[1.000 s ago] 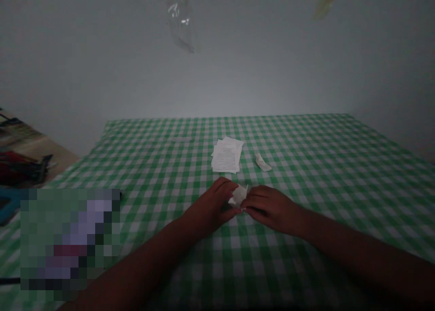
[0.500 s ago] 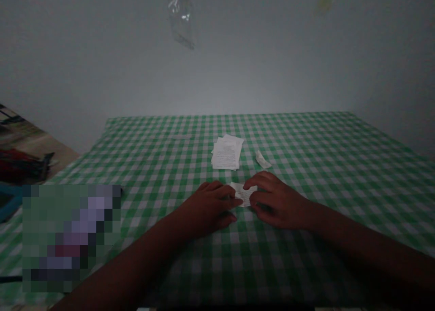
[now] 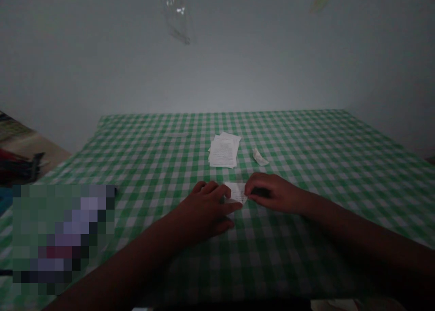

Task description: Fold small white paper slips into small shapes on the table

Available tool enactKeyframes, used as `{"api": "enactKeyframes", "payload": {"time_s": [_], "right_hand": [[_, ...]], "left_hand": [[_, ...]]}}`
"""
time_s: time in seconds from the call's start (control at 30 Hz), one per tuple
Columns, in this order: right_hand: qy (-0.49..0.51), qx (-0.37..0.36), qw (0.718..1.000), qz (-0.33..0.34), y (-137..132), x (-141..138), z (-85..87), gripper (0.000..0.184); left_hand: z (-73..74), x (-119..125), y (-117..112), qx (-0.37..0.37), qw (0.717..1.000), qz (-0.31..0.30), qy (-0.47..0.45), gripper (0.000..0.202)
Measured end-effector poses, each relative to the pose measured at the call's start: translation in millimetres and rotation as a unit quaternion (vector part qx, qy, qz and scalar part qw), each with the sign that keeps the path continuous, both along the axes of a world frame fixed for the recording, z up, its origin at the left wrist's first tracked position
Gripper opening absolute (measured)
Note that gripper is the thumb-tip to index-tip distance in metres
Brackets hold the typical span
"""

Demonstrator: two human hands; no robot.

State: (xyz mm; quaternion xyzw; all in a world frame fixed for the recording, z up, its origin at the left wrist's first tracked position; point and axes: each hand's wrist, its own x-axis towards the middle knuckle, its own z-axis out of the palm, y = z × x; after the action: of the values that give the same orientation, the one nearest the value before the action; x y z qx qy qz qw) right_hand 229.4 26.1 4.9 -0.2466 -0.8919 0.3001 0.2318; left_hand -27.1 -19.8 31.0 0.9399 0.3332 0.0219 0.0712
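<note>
A small folded white paper slip (image 3: 236,192) lies on the green-and-white gingham tablecloth (image 3: 306,152), between my hands. My left hand (image 3: 205,207) has its fingers and thumb on the slip's left side. My right hand (image 3: 273,193) pinches its right edge with the fingertips. Part of the slip is hidden under my fingers. Beyond my hands lies a stack of printed white sheets (image 3: 223,150). To its right sits a small crumpled piece of white paper (image 3: 260,157), with neither hand touching it.
A pale wall (image 3: 217,62) rises behind the table, and a clear plastic bag (image 3: 175,7) hangs at the top. A pixelated patch (image 3: 63,238) covers the table's lower left. Dark and red items (image 3: 18,166) lie beyond the table's left edge.
The paper slip now lies flatter and lower against the cloth, rather than standing crumpled between my fingers. My right hand has shifted to its right edge, and the view has shifted slightly.
</note>
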Motion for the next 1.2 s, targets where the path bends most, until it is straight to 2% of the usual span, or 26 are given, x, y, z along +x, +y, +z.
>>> {"api": "enactKeyframes", "payload": {"time_s": [0.2, 0.43, 0.63, 0.87, 1.2], "right_hand": [[0.004, 0.038, 0.997, -0.060, -5, -5, -5.7, 0.011], [-0.019, 0.102, 0.994, -0.037, -5, -10, -5.4, 0.010], [-0.083, 0.158, 0.984, -0.021, -6, -7, 1.9, 0.019], [-0.137, 0.181, 0.974, -0.009, -8, -3, 8.2, 0.024], [-0.173, 0.199, 0.964, -0.035, -10, -3, -0.9, 0.030]], "left_hand": [[0.6, 1, -1, -0.002, 1.000, 0.002, 0.000, 0.048], [-2.4, 0, -1, -0.022, 0.998, -0.028, -0.049, 0.049], [-2.0, -1, -2, -0.018, 0.999, -0.017, -0.026, 0.051], [-3.3, -4, -4, -0.016, 1.000, -0.005, -0.024, 0.060], [-3.2, -5, -5, -0.021, 1.000, 0.010, -0.013, 0.069]]}}
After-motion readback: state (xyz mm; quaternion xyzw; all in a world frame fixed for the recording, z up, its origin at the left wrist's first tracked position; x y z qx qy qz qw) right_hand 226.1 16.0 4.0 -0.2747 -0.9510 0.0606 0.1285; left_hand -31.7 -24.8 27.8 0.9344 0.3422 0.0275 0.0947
